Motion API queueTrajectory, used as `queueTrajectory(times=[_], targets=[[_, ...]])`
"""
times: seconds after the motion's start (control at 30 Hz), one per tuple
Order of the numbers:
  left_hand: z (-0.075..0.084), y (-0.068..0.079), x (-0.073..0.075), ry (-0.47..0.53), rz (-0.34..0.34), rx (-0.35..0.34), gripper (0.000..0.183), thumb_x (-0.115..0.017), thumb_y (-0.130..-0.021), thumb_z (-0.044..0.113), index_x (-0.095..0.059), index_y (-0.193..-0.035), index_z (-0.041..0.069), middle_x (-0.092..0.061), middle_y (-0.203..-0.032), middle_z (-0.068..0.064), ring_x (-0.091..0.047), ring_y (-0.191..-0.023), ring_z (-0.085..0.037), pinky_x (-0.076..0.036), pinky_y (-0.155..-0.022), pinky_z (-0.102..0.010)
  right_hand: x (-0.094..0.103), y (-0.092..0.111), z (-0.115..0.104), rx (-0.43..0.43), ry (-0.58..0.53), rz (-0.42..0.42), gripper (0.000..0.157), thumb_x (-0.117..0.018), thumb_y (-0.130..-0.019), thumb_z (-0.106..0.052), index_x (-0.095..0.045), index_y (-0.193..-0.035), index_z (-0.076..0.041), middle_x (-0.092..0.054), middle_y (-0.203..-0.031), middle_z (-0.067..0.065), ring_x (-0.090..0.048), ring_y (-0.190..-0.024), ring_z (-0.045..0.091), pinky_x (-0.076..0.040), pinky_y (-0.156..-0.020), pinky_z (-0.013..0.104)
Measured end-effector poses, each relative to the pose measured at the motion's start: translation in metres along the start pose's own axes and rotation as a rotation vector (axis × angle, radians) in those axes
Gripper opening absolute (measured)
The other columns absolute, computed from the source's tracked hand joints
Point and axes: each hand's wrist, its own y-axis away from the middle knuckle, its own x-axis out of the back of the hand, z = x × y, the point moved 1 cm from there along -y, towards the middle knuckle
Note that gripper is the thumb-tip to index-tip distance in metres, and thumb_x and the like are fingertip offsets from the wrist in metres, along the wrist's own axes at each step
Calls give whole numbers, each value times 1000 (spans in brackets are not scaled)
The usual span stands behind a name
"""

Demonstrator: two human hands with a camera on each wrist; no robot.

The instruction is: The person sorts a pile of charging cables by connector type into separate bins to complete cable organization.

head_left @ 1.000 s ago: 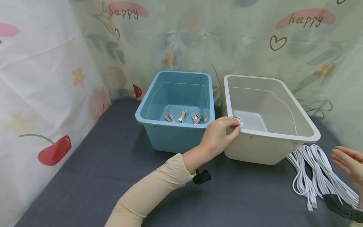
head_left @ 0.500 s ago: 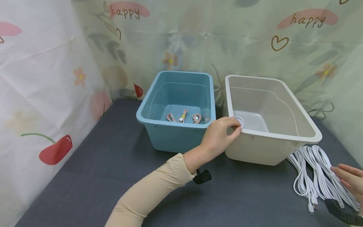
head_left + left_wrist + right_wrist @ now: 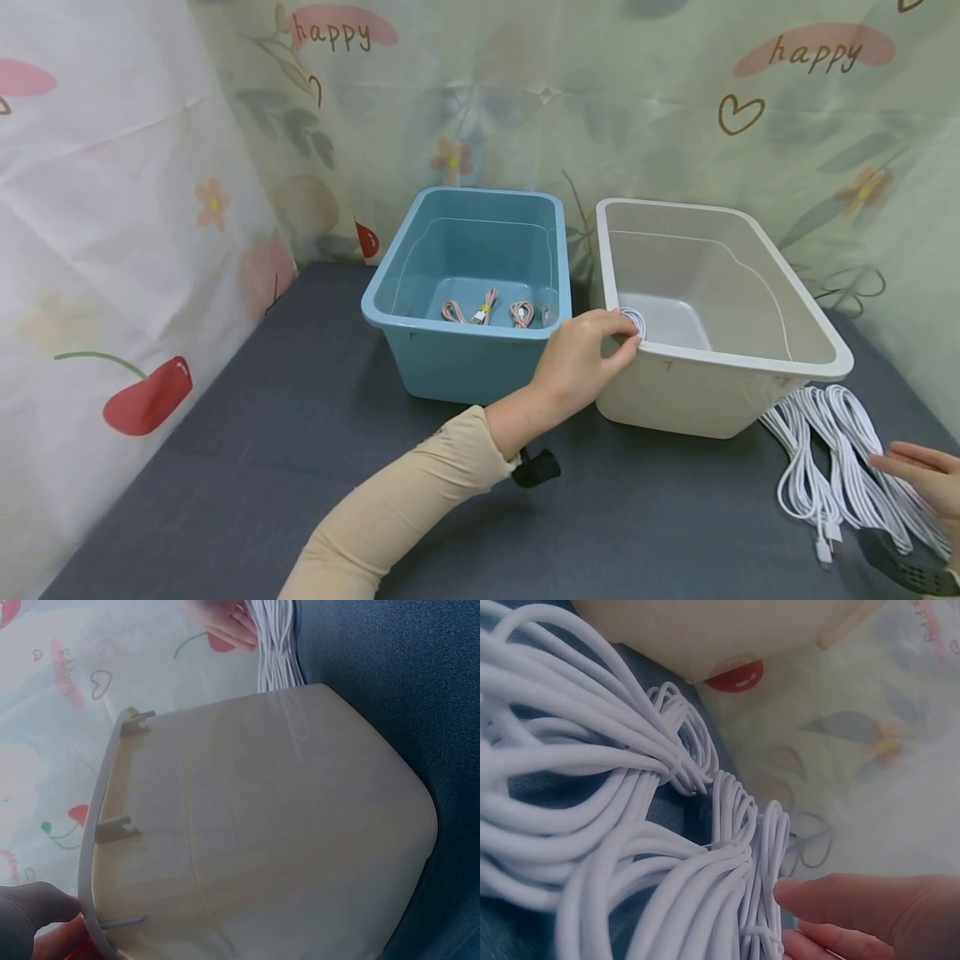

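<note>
My left hand (image 3: pixel 581 354) grips the front left corner of the white bin (image 3: pixel 813 371), thumb and forefinger at its rim. Just inside, beside those fingertips, a coiled white cable (image 3: pixel 636 322) shows partly hidden by the hand. In the left wrist view the thumb (image 3: pixel 52 904) lies right at the edge of the bin. My right hand (image 3: pixel 922 479) is at the right side of several bundled white charging cables (image 3: pixel 832 458) on the table, fingers fairly straight. In the right wrist view its thumb tip (image 3: pixel 795 896) meets the outermost bundle (image 3: pixel 765 870), nothing clasped.
A blue bin (image 3: pixel 465 329) stands left of the white one, with several pink coiled cables (image 3: pixel 522 313) on its floor. Dark cloth covers the table (image 3: pixel 247 467). Patterned curtains (image 3: pixel 510 100) hang behind and at the left (image 3: pixel 112 208).
My right hand has moved down and slightly left, against the white cable bundles. My left hand stays at the white bin's rim.
</note>
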Motion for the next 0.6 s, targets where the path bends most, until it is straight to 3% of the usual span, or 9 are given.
queueTrajectory(times=[0.07, 0.17, 0.5, 0.57, 0.6], targets=[[0, 0, 0, -3, 1, -5, 17, -58, -89, 19, -71, -98, 13, -68, -103, 3, -55, -114, -5, -43, -91, -11, -1, 2, -2, 6, 73, 3, 68, -64, -82, -29, -30, -139, -17, -33, -57, -31, -34, -60, -16, -19, -113, 47], [0, 0, 0, -4, 1, -12, 17, -58, -89, 19, -71, -98, 13, -68, -102, 3, -55, -114, -5, -43, -92, -11, -3, 6, -4, -8, 118, -5, 79, -65, -81, -25, -23, -142, 3, -32, -60, -29, -34, -65, -11, -22, -111, 48], [0, 0, 0, -9, 8, -18, 16, -58, -89, 19, -71, -97, 13, -68, -100, 4, -56, -113, -5, -43, -91, -11, -8, 7, -4, -35, 79, 34, 79, -66, -79, -9, -21, -142, 3, -30, -56, -28, -28, -60, -14, -24, -110, 47], [0, 0, -1, -7, 7, -16, 16, -58, -89, 19, -71, -97, 13, -68, -100, 4, -55, -114, -4, -43, -91, -10, -8, 7, -3, -40, 81, 49, 76, -65, -79, -7, -23, -142, 2, -30, -56, -28, -28, -59, -13, -29, -108, 47], [0, 0, -1, -7, 6, -16, 16, -58, -89, 19, -71, -97, 14, -68, -101, 4, -55, -114, -4, -43, -91, -10, -7, 6, -2, -43, 83, 50, 75, -64, -79, -7, -25, -142, 1, -30, -55, -28, -29, -57, -13, -37, -103, 41]])
